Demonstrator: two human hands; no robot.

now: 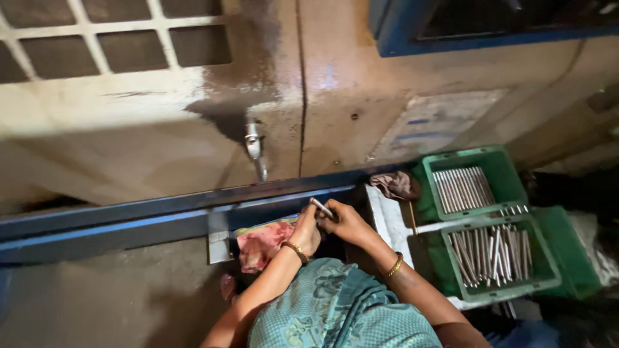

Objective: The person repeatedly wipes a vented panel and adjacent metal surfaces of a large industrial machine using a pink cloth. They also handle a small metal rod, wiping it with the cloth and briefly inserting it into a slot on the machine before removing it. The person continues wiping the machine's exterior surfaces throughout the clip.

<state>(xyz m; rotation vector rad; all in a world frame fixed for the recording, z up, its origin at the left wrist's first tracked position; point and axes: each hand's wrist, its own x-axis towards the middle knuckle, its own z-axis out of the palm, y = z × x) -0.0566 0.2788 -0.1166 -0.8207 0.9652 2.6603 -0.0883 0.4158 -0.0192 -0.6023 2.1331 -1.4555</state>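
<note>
Both hands are meeting over a pink rag [263,243] by the blue ledge [129,219]. Right hand [348,222] is pinching a short metal rod [322,209] btwn fingertips, left hand [307,230] curling round its lower end. Two green crates [496,161] w/ more rods are sitting at right

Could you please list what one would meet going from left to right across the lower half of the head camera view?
Pink rag → left hand → metal rod held by both hands → right hand → brown cloth → green crates of metal rods, one nearer, one farther.
</note>
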